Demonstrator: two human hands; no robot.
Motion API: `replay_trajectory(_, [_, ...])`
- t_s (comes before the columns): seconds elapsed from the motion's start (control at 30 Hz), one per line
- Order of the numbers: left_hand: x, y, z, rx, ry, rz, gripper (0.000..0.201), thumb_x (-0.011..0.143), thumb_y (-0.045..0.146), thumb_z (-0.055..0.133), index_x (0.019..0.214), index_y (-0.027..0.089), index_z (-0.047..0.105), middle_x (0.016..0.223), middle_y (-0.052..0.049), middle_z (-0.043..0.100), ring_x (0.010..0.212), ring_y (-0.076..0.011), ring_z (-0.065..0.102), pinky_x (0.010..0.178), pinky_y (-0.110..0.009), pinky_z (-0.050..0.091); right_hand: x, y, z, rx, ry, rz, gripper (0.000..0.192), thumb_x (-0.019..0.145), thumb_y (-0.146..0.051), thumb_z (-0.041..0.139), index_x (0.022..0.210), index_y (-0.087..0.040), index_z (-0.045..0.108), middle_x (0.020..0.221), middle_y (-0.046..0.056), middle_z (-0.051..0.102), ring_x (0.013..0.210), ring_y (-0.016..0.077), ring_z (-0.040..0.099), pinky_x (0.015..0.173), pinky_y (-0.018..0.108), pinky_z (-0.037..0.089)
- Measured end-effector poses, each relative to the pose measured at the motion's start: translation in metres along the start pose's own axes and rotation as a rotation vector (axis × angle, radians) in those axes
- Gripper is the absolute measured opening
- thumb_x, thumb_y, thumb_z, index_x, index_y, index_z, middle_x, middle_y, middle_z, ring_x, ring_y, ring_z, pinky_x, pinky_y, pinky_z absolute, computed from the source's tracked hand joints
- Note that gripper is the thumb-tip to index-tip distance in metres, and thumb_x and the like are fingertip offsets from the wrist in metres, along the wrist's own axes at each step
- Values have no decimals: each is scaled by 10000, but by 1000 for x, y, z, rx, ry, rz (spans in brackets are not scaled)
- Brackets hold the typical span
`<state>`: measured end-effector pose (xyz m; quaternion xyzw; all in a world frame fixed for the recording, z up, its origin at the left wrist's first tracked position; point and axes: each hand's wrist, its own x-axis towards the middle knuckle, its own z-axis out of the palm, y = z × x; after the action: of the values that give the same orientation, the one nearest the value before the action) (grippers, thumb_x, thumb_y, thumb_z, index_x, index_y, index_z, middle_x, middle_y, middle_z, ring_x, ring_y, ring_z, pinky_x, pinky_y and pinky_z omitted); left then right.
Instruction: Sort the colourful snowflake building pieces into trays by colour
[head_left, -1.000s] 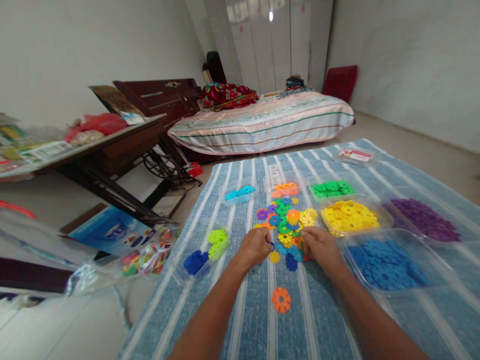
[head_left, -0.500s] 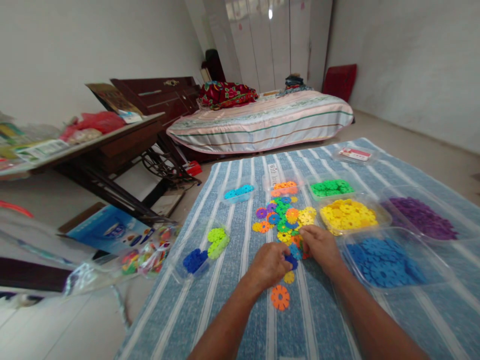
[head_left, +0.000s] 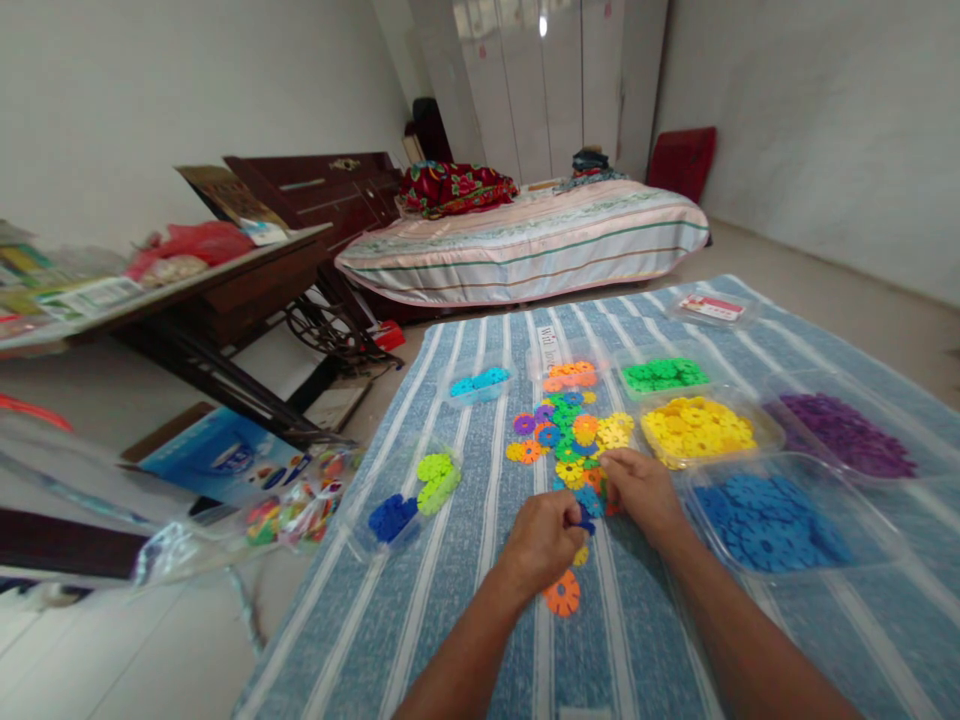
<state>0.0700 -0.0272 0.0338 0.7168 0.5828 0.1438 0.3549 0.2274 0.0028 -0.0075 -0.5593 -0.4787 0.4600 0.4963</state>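
A pile of colourful flower-shaped plastic discs (head_left: 570, 430) lies on a blue striped cloth (head_left: 480, 620). My left hand (head_left: 546, 540) is at the near edge of the pile, its fingertips pinched on a dark blue disc (head_left: 583, 519). A yellow disc (head_left: 580, 556) and an orange disc (head_left: 562, 594) lie just beside and below that hand. My right hand (head_left: 639, 490) rests with bent fingers on the pile's right side; what its fingers hold is hidden.
Clear trays ring the pile: blue discs (head_left: 772, 515), yellow (head_left: 697, 425), purple (head_left: 847, 435), green (head_left: 664, 375), orange (head_left: 570, 376), cyan (head_left: 480, 383), and lime with dark blue (head_left: 412, 495). A bag of discs (head_left: 292, 510) lies left. A bed (head_left: 525, 245) and a table (head_left: 187, 290) stand behind.
My left hand moved from the pile's left side down and right to its near edge and closed on a dark blue disc. My right hand stayed on the pile.
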Motion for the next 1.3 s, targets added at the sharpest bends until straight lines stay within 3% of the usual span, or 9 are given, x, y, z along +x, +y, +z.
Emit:
replay_trajectory(0.17, [-7,-2,-14,-353,-24,-100,32,668,195,532,681,167,526,548,51,494,484,-84,487,494,-205,368,-1,-3,0,-5,-1,22,260,709,-424,546,659,-173,599,378,-56,467,366,96,418,401,207,341])
replay_trajectory(0.3, [-16,-3,-41,-394,47,-171,86,661,225,549,718,164,531,525,65,484,428,-69,473,459,-192,358,-2,-3,0,0,-19,49,279,712,-435,544,684,-164,602,393,-48,477,369,94,411,388,204,325])
replay_trajectory(0.43, [-32,-14,-93,-192,167,-217,158,683,294,552,780,170,555,536,66,496,450,-87,484,477,-209,380,-4,0,0,13,-22,58,288,712,-445,550,699,-161,600,398,-51,471,371,89,406,388,199,327])
replay_trajectory(0.53, [-45,-32,-134,147,283,-262,169,722,315,528,795,177,592,541,52,530,502,-112,520,541,-230,396,-4,0,0,8,-6,69,290,706,-441,557,714,-156,611,397,-49,474,369,88,403,382,198,321])
replay_trajectory(0.7, [-54,-67,-168,604,167,-410,178,742,251,528,840,164,649,669,-24,644,695,-174,612,642,-247,415,-5,-1,0,-22,1,49,265,706,-420,560,686,-158,600,388,-47,472,368,86,410,393,197,337])
replay_trajectory(0.83, [-54,-79,-168,803,30,-520,204,719,248,569,884,182,670,933,-96,686,896,-239,627,710,-280,433,-5,0,-1,-35,-9,43,266,718,-424,547,699,-163,591,392,-47,478,371,88,414,391,195,335])
replay_trajectory(1.0, [-55,-62,-166,896,138,-638,281,809,308,458,985,174,632,1026,-140,666,970,-290,612,711,-327,433,-4,2,-1,-15,-16,56,286,722,-440,547,722,-158,599,401,-54,466,376,84,397,387,193,321])
replay_trajectory(1.1, [-52,-43,-150,800,173,-490,266,839,310,421,969,191,621,905,-82,688,879,-228,627,689,-284,411,-4,0,-1,6,-28,62,280,717,-438,543,711,-161,588,395,-59,455,373,83,392,389,193,321])
replay_trajectory(1.3, [-31,-9,-77,513,-31,-110,191,812,290,468,815,201,637,796,-25,670,780,-167,608,665,-239,389,-5,-4,-1,13,-24,64,288,710,-451,544,682,-166,579,397,-56,458,368,84,391,386,196,313])
